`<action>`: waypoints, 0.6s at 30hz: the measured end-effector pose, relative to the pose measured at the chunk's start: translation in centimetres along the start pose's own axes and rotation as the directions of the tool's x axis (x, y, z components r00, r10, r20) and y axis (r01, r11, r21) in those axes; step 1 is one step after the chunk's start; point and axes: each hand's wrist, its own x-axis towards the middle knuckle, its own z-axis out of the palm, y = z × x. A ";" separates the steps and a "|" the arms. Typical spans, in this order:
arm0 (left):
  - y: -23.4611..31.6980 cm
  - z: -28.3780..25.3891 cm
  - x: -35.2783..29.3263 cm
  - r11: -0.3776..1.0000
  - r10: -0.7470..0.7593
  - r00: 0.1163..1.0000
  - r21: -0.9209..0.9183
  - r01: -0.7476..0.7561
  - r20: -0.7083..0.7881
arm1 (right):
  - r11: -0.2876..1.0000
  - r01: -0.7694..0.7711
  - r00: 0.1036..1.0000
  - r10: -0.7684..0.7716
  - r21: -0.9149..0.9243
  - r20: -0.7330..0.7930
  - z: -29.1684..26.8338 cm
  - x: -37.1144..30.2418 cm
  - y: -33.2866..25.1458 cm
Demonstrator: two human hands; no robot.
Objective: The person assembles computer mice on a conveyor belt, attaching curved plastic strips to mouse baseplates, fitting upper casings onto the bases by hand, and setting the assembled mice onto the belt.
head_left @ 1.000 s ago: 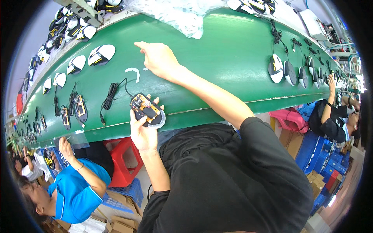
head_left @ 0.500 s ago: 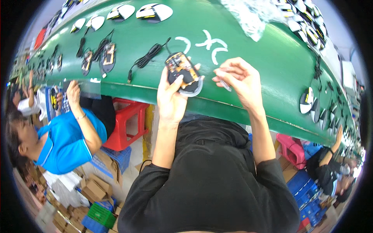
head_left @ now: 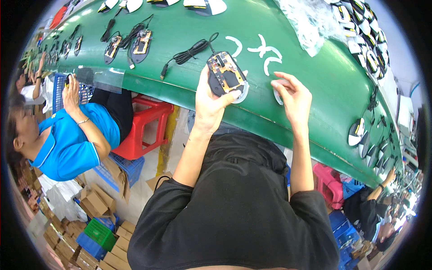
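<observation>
My left hand is closed around an opened computer mouse, its tan and black circuit board facing up and its cable running off the far end. A translucent curved strip sits along the mouse's near rounded end, beside my left thumb. Just to the right, my right hand pinches another translucent curved strip between thumb and fingers, apart from the mouse. Several whitish curved strips lie on the green table beyond my hands. The mouse's coiled black cable rests there too.
More opened mice with cables lie to the left, and white-and-black mouse covers line the far side. A clear plastic bag and a pile of covers are at far right. A co-worker in blue sits left.
The view has swung, so the table's things sit further right in it. The strip in my right hand has turned more upright. My left hand still holds the mouse.
</observation>
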 end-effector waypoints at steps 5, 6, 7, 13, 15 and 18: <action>-0.4 -0.9 -0.9 0.991 -0.068 0.998 -0.117 0.066 -0.013 | 0.990 0.120 0.983 -0.129 -0.070 -0.131 0.4 -0.2 0.5; -0.5 -0.9 -0.9 0.983 -0.079 0.997 -0.166 0.079 0.005 | 0.986 0.137 0.979 -0.150 -0.099 -0.137 0.3 0.1 0.6; -0.7 -0.9 -0.7 0.970 -0.104 0.994 -0.218 0.111 0.043 | 0.986 0.135 0.978 -0.149 -0.100 -0.145 0.3 0.3 0.6; -0.6 -1.5 -1.4 0.993 -0.081 0.996 -0.082 0.083 0.028 | 0.713 0.333 0.790 -0.568 -0.617 -0.230 -2.0 -0.3 1.2; -0.6 -2.1 -1.6 0.992 -0.096 0.995 -0.079 0.095 -0.009 | 0.719 0.203 0.758 -0.545 -0.665 -0.358 -6.1 -1.5 3.7; -1.2 -2.5 -1.0 0.985 -0.152 0.988 -0.089 0.151 -0.010 | 0.622 -0.332 0.542 -0.489 -0.709 -0.683 -14.0 -4.8 6.7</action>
